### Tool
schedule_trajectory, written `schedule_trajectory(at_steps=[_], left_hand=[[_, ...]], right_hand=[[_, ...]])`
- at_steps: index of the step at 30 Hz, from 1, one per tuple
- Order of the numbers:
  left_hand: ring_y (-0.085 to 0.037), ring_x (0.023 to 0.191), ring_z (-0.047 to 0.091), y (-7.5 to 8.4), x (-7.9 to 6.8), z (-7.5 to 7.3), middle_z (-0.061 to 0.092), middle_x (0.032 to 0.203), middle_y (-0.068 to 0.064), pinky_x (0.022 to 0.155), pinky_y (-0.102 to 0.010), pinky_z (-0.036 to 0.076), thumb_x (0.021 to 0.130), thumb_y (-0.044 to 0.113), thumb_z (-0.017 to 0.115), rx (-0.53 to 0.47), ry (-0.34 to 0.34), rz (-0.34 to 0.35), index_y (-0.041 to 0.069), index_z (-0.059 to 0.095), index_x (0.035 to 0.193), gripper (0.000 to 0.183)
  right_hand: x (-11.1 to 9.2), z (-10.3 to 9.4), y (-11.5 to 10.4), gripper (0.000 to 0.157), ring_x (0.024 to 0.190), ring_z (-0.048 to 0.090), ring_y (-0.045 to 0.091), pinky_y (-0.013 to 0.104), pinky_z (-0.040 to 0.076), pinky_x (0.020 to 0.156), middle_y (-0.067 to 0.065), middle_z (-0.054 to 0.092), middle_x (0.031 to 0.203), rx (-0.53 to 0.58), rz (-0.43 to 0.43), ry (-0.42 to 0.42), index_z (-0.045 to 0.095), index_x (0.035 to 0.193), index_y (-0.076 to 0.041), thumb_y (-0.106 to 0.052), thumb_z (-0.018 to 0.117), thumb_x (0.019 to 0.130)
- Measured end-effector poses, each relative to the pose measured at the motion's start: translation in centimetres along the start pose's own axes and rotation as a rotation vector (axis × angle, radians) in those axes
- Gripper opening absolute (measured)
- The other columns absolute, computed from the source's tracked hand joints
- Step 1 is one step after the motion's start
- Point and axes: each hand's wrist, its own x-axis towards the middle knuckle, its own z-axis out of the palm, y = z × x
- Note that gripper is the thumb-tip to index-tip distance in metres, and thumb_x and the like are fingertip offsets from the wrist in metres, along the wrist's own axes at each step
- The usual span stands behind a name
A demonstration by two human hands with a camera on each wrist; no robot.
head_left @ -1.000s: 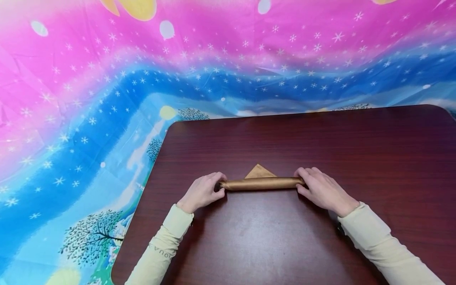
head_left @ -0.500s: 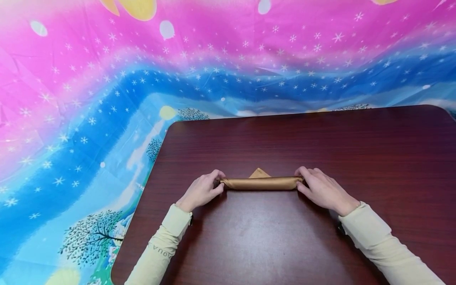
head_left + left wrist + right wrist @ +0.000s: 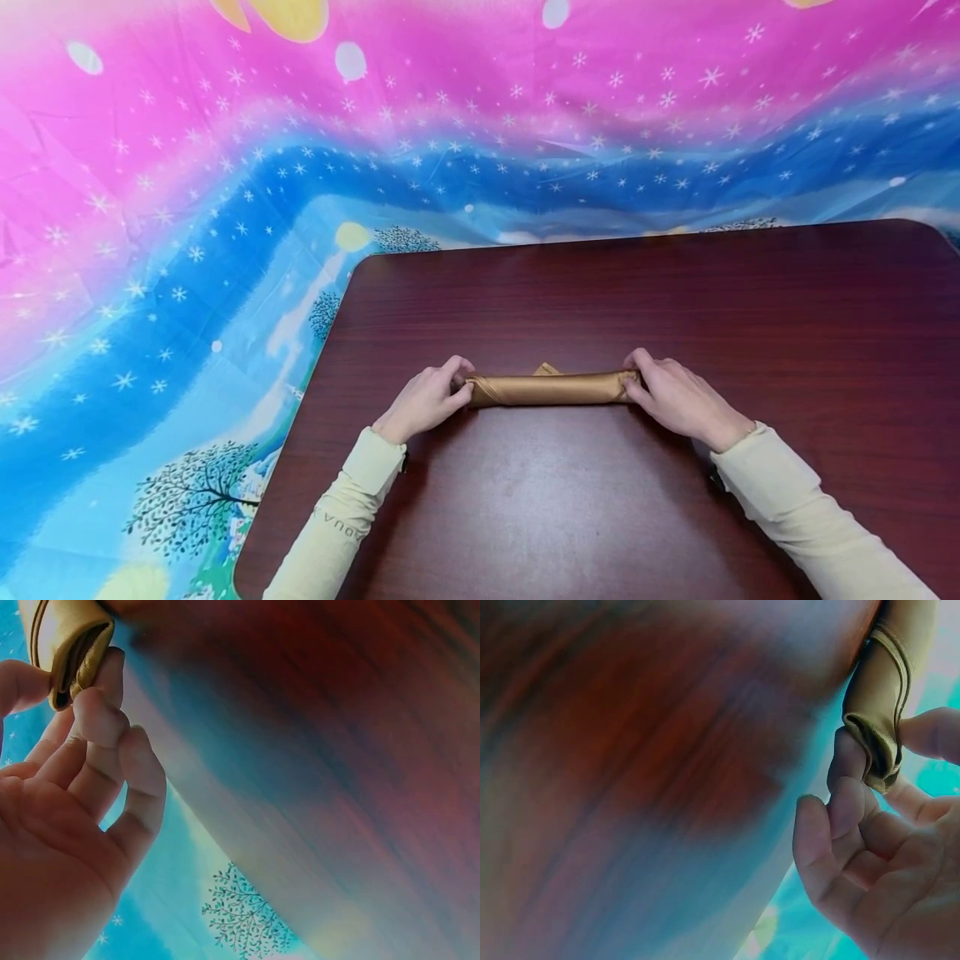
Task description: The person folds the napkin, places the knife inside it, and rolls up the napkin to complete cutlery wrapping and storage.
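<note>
A golden-brown satin cloth napkin (image 3: 555,389), rolled into a tube, lies across the table in the head view. A small corner (image 3: 547,368) of it sticks out behind the roll. My left hand (image 3: 427,400) pinches the roll's left end. In the left wrist view its thumb and fingertips (image 3: 101,716) sit on either side of the layered, folded end. My right hand (image 3: 678,400) pinches the right end. The right wrist view shows the thumb on one side of the napkin's open end (image 3: 877,750) and the fingers curled under the other.
The dark reddish-brown table (image 3: 600,300) has rounded corners and a glossy surface. Behind it and to its left hangs a pink and blue backdrop cloth (image 3: 225,208) with snowflakes and trees.
The roll has grown thicker and come slightly nearer, while the triangular corner behind it has shrunk to a small tip. Both hands have stayed at the ends, their fingers shifting slightly.
</note>
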Motion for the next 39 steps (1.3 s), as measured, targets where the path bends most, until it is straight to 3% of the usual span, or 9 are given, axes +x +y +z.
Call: schedule_trajectory(at_steps=[4,9,13,16,19,23,26,32,39], left_hand=[[-0.006,0.066,0.057,0.12,0.14,0.08,0.068,0.084,0.010,0.063,-0.026,0.046,0.091,0.022,0.057,0.042,0.020,0.013,0.019,0.059,0.108,0.018],[-0.010,0.077,0.059,0.16,0.19,0.26,0.065,0.096,0.006,0.067,-0.031,0.049,0.090,0.020,0.059,0.103,0.066,0.057,0.020,0.061,0.104,0.014],[-0.008,0.075,0.057,0.15,0.09,0.34,0.060,0.101,0.006,0.064,-0.029,0.049,0.088,0.016,0.061,0.130,0.098,0.107,0.019,0.063,0.100,0.012],[-0.006,0.075,0.057,0.22,0.02,0.34,0.058,0.102,0.007,0.063,-0.026,0.049,0.087,0.013,0.063,0.132,0.119,0.156,0.019,0.064,0.097,0.012],[-0.005,0.077,0.058,0.31,-0.04,0.33,0.057,0.102,0.007,0.063,-0.024,0.049,0.086,0.009,0.064,0.136,0.131,0.213,0.017,0.065,0.095,0.012],[-0.004,0.077,0.057,0.36,-0.16,0.36,0.059,0.102,0.006,0.065,-0.023,0.049,0.085,0.009,0.065,0.150,0.134,0.255,0.016,0.066,0.095,0.013],[-0.005,0.077,0.058,0.33,-0.26,0.43,0.060,0.104,0.006,0.066,-0.023,0.049,0.085,0.010,0.065,0.151,0.124,0.251,0.014,0.065,0.101,0.017],[-0.006,0.070,0.053,0.36,-0.41,0.54,0.059,0.106,0.007,0.064,-0.023,0.048,0.083,0.023,0.072,0.155,0.078,0.211,0.017,0.061,0.114,0.034],[-0.005,0.064,0.050,0.36,-0.11,0.66,0.059,0.107,0.006,0.060,-0.025,0.047,0.082,0.025,0.073,0.191,0.056,0.184,0.018,0.061,0.116,0.037]], right_hand=[[0.14,0.12,0.07,0.021,0.060,0.049,0.013,0.030,0.040,0.054,0.001,0.060,0.074,-0.006,0.009,0.019,0.053,0.110,-0.007,-0.020,0.054,0.094],[0.09,0.20,0.11,0.023,0.060,0.053,0.018,0.033,0.040,0.050,0.004,0.061,0.072,-0.052,0.029,0.053,0.052,0.109,-0.005,-0.022,0.056,0.093],[-0.11,0.20,0.07,0.024,0.075,0.059,0.029,0.040,0.044,0.053,0.011,0.063,0.083,-0.087,0.045,0.082,0.053,0.107,-0.004,-0.023,0.058,0.093],[-0.18,0.30,0.05,0.022,0.086,0.056,0.033,0.044,0.046,0.056,0.012,0.059,0.093,-0.093,0.042,0.114,0.055,0.105,-0.006,-0.023,0.060,0.092],[-0.10,0.52,0.03,0.015,0.091,0.052,0.033,0.045,0.047,0.063,0.011,0.055,0.098,-0.089,-0.020,0.164,0.058,0.102,-0.007,-0.016,0.063,0.090],[0.05,0.80,0.05,0.011,0.092,0.051,0.028,0.042,0.046,0.074,0.006,0.056,0.100,-0.100,-0.173,0.202,0.062,0.096,-0.009,-0.007,0.064,0.085],[0.03,0.86,0.08,0.015,0.089,0.051,0.024,0.040,0.044,0.076,0.003,0.058,0.099,-0.114,-0.233,0.176,0.063,0.097,-0.010,-0.010,0.068,0.083],[-0.13,0.64,0.22,0.037,0.095,0.051,0.025,0.044,0.044,0.080,0.003,0.057,0.107,-0.131,-0.210,0.087,0.061,0.108,-0.010,-0.014,0.079,0.075],[-0.08,0.56,0.19,0.030,0.093,0.053,0.026,0.043,0.046,0.079,0.005,0.061,0.105,-0.132,-0.225,0.121,0.062,0.107,-0.008,-0.008,0.074,0.080]])
